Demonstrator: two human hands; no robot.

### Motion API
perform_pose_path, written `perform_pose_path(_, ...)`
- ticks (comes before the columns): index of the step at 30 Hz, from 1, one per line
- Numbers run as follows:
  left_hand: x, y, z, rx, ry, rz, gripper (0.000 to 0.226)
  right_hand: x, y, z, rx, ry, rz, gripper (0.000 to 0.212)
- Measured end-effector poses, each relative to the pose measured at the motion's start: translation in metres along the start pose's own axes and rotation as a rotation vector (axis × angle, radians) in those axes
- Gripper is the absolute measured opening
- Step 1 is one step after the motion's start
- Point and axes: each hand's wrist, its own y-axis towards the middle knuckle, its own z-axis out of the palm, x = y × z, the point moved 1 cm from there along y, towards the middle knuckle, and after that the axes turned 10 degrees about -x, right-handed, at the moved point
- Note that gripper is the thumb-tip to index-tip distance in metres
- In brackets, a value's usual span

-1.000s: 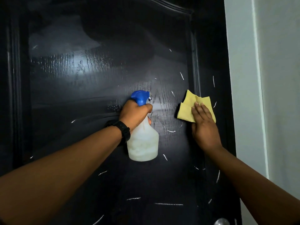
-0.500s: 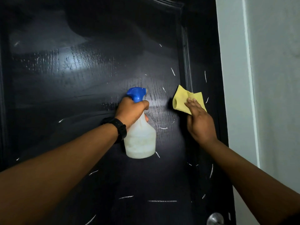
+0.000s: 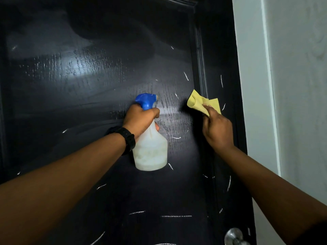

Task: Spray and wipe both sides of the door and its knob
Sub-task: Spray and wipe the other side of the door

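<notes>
A glossy black door [image 3: 88, 103] with wet streaks and white scratch marks fills the view. My left hand [image 3: 141, 119] grips the neck of a translucent spray bottle [image 3: 151, 152] with a blue trigger head [image 3: 146, 100], its nozzle pointing at the door. My right hand [image 3: 216, 129] pinches a crumpled yellow cloth [image 3: 196, 102] in its fingers, close to the raised moulding near the door's right side. The silver knob [image 3: 233, 236] shows at the bottom right, below my right forearm.
A white door frame and wall [image 3: 292, 85] run down the right side, right next to the door's edge. A black watch [image 3: 128, 139] sits on my left wrist.
My right hand has gone from pressing the cloth flat on the door to pinching it with curled fingers, the cloth bunching. The view has shifted so the knob shows more.
</notes>
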Motion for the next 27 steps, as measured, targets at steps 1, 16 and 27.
perform_pose_path(1,0.000,0.000,0.000,0.000,0.001,0.002,0.021,0.000,0.000,0.000,0.004,0.002,0.001,0.043)
perform_pose_path(16,-0.001,0.007,0.002,0.001,-0.020,-0.001,0.018,-0.009,0.108,-0.035,-0.681,0.211,0.518,0.042)
perform_pose_path(27,-0.003,0.022,0.001,0.036,-0.060,0.000,0.034,-0.023,0.105,0.068,-0.059,-0.026,0.245,0.060)
